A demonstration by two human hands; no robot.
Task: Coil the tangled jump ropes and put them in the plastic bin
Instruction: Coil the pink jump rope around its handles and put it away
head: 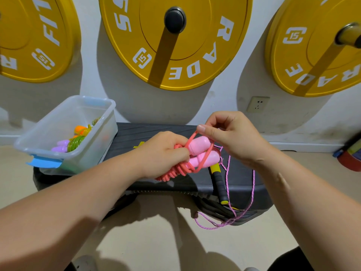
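My left hand (pixel 162 153) grips a bundle of coiled coral-pink jump rope (pixel 175 171) together with its two pink handles (pixel 203 151). My right hand (pixel 232 135) pinches a loop of that same rope above the handles. Under the hands, on the black step platform (pixel 144 133), lies a black-and-yellow handle (pixel 217 180) with a thin purple cord (pixel 252 186) that trails over the platform's front edge to the floor. A clear plastic bin (pixel 64 137) stands at the platform's left end; inside it are a coiled green rope (pixel 77 142), purple handles and orange handles.
Three yellow weight plates (pixel 175 42) hang on the white wall behind, with a wall socket (pixel 257 104) below them. Beige floor lies in front of the platform. A red and blue object (pixel 349 153) sits on the floor at the far right.
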